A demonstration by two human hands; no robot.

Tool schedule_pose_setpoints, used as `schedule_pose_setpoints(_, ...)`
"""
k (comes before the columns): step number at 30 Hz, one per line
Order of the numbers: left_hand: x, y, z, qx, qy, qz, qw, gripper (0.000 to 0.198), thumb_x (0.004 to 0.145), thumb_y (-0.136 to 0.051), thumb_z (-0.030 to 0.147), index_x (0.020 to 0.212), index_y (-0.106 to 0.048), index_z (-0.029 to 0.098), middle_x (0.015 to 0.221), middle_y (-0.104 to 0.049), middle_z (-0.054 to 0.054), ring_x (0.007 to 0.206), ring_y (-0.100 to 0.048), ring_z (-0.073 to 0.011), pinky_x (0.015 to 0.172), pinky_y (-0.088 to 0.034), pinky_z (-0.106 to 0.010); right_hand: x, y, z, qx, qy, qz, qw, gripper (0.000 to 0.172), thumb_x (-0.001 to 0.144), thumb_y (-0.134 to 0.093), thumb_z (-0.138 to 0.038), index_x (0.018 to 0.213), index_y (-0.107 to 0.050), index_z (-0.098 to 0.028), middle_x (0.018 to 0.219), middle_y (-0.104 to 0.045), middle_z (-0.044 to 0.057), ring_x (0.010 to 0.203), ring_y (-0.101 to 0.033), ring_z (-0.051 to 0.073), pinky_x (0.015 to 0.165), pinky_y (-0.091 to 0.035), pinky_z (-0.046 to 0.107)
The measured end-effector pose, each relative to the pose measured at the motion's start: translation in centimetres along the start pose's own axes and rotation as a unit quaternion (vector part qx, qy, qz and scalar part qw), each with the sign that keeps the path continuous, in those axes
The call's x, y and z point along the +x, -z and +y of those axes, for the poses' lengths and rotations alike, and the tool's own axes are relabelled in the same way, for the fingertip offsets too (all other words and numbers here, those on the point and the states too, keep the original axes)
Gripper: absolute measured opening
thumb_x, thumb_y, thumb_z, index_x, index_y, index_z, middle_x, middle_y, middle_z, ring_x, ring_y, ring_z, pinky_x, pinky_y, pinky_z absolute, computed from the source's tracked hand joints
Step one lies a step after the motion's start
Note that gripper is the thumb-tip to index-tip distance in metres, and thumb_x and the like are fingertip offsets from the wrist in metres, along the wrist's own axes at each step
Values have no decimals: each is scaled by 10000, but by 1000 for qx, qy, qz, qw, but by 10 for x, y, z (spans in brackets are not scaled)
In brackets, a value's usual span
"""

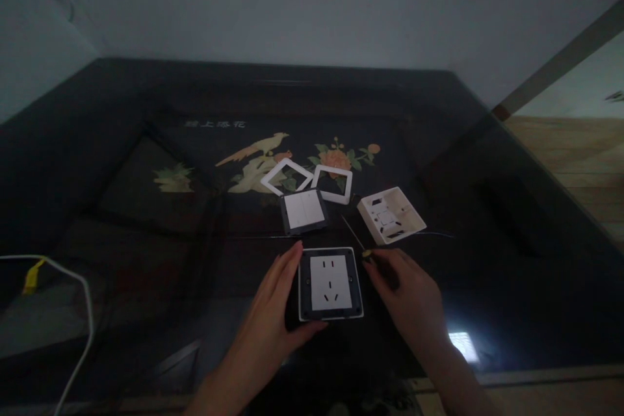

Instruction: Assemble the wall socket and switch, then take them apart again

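My left hand [269, 315] grips a wall socket [331, 299] by its left side, fingers at the upper left corner and thumb along the lower edge. The socket has a white face with slots and a dark surround, seated in a white box, with a screw on either side. Just to its right, my right hand [412, 292] pinches a thin screwdriver [353, 233] by its short yellowish handle. Its shaft points up and left, away from the socket. Behind the socket lies a white switch panel [305, 209] with a dark surround.
Two white cover frames [331, 197] lie behind the switch panel, partly overlapping. An open white back box [376, 227] rests to the right. A white cable [88, 299] with a yellow tag [32, 277] curves along the left. The dark glossy table [121, 227] bears a bird-and-flower picture.
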State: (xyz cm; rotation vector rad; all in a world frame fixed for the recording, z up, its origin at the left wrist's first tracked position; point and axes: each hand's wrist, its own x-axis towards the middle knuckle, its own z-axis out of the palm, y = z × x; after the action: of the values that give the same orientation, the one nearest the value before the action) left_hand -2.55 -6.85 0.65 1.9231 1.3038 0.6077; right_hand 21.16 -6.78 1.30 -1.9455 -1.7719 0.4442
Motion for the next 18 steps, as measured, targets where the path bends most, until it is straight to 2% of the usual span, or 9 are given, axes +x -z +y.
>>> schedule_pose_setpoints(4, 0, -2, -2, 4, 4, 10, 1000, 1052, 716, -767, 160, 1508, -120, 405, 1529, -358, -116, 1405, -389, -363, 1098, -354, -664, 3, -5, -3, -47, 10, 9, 999, 181, 909, -553, -315, 1000, -664, -203, 970, -720, 98, 892, -684, 296, 744, -528, 432)
schedule_pose_setpoints(12, -2, -5, -2, 6, 6, 33, 999, 995, 730, -736, 139, 1506, -175, 412, 1539, -347, -88, 1407, -389, -346, 1112, -360, -642, 4, -11, -3, -91, 33, 33, 995, 205, 930, -532, -326, 1039, -658, -205, 1027, -726, 109, 894, -690, 285, 714, -541, 415)
schedule_pose_setpoints(18, -4, 1, 0, 5, -6, 27, 1000, 888, 800, -715, 211, 1504, -215, 417, 1578, -294, -81, 1429, -362, -350, 1114, -386, -616, 2, -9, -2, -95, 50, 46, 993, 254, 938, -536, -382, 1082, -649, -206, 1056, -721, 109, 898, -700, 288, 721, -559, 423)
